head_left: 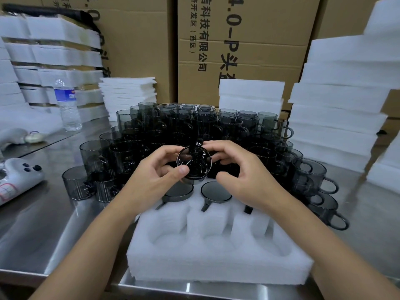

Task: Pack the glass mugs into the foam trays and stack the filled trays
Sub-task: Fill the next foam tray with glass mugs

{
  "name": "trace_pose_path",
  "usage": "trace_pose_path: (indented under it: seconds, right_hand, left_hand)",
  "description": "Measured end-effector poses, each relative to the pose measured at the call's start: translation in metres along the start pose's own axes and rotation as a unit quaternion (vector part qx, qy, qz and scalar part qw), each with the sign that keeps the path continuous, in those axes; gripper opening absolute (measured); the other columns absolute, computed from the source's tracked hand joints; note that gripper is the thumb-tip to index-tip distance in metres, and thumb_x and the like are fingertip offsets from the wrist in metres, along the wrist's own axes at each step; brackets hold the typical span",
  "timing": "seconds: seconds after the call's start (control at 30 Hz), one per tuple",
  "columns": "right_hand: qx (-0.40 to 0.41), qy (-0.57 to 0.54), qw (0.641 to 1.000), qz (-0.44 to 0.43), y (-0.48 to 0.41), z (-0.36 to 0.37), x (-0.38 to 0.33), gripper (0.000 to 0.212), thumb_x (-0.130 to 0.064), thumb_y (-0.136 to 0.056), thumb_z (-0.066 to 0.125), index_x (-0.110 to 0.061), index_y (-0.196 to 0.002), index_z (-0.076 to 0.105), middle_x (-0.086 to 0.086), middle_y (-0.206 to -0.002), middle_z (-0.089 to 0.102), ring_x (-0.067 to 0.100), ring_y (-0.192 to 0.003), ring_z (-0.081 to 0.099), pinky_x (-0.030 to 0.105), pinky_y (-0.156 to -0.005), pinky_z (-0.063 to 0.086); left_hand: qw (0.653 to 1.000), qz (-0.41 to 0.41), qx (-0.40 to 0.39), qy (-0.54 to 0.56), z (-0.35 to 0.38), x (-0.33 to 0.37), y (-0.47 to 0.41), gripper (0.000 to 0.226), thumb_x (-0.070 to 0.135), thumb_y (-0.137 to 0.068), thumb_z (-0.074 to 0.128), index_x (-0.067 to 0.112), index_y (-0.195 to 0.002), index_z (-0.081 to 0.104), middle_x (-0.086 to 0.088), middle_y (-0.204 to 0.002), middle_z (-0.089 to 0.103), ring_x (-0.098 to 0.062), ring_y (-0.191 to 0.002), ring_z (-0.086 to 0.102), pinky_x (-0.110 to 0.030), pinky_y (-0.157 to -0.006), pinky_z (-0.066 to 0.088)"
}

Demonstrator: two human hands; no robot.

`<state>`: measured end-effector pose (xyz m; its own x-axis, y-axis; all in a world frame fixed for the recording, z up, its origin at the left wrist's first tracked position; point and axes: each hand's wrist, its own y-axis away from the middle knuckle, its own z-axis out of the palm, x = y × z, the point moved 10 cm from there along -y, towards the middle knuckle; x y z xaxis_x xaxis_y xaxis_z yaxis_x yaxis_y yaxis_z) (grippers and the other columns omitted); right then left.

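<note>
A white foam tray (218, 263) lies at the table's front edge. Its far row holds upside-down smoked-glass mugs, two of them plain to see: one (178, 191) on the left, one (215, 192) in the middle. The near row of pockets is empty. Above the far row I hold one dark glass mug (194, 162), its round end facing me. My left hand (160, 176) grips it from the left with the thumb on the rim. My right hand (240, 172) grips it from the right. Behind stands a dense crowd of several smoked-glass mugs (194, 126).
Empty foam trays are stacked at the right (337, 118), behind the mugs (251, 94) and at centre left (129, 92). Filled trays are stacked at far left (58, 61). A water bottle (68, 105) and a white controller (19, 178) sit on the steel table. Cardboard boxes (238, 40) form the back wall.
</note>
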<state>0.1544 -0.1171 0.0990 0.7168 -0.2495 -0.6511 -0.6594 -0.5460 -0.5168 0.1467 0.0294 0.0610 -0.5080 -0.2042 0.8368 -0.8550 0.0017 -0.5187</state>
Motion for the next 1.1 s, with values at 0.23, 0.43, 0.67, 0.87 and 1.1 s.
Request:
trace_pose_path:
  seconds: [0.23,0.43,0.67,0.87,1.1]
  right_hand:
    - [-0.007,0.015,1.000,-0.011,0.001,0.001,-0.002,0.052,-0.013,-0.068,0.047,-0.029,-0.117,0.060,-0.015,-0.117,0.057,0.005,-0.102,0.056,0.024,-0.093,0.043]
    - [-0.031,0.031,0.999,-0.003,0.001,0.006,0.007,0.055,-0.016,-0.075,0.069,-0.038,-0.122,0.052,-0.018,-0.116,0.056,0.002,-0.103,0.054,0.019,-0.091,0.041]
    - [-0.027,0.072,0.997,-0.014,-0.001,0.004,0.007,0.068,-0.033,-0.072,0.081,-0.043,-0.130,0.048,-0.012,-0.107,0.057,0.007,-0.097,0.054,0.018,-0.087,0.042]
    - [-0.049,0.076,0.996,0.003,0.001,0.001,-0.001,0.053,-0.043,-0.064,0.084,-0.040,-0.110,0.057,-0.010,-0.096,0.062,0.005,-0.090,0.056,0.020,-0.082,0.044]
    - [-0.078,-0.032,0.996,0.031,0.005,0.015,-0.004,0.049,-0.044,-0.053,0.086,-0.032,-0.097,0.065,-0.002,-0.084,0.069,0.016,-0.080,0.066,0.041,-0.083,0.053]
  left_hand:
    - [1.000,0.007,-0.007,-0.007,0.001,0.001,0.000,0.029,0.034,-0.080,0.066,0.028,-0.108,0.060,0.020,-0.108,0.069,0.003,-0.088,0.064,-0.011,-0.078,0.047]
    - [1.000,0.021,-0.008,-0.005,0.005,0.009,0.001,0.026,0.032,-0.085,0.060,0.021,-0.109,0.059,0.022,-0.097,0.071,0.007,-0.083,0.064,-0.007,-0.072,0.046]
    - [0.999,0.013,-0.007,-0.029,0.003,0.012,0.002,0.027,0.036,-0.083,0.051,0.026,-0.106,0.062,0.018,-0.095,0.073,0.004,-0.079,0.065,-0.010,-0.070,0.048]
    - [0.998,-0.012,-0.067,-0.008,0.009,0.008,0.006,0.051,0.066,-0.069,0.068,0.032,-0.107,0.070,0.008,-0.108,0.072,-0.009,-0.099,0.068,-0.015,-0.081,0.049]
    - [0.987,-0.024,-0.149,0.060,0.020,0.015,0.009,0.071,0.072,-0.047,0.079,0.027,-0.102,0.074,0.003,-0.091,0.073,-0.008,-0.088,0.068,-0.018,-0.074,0.051]
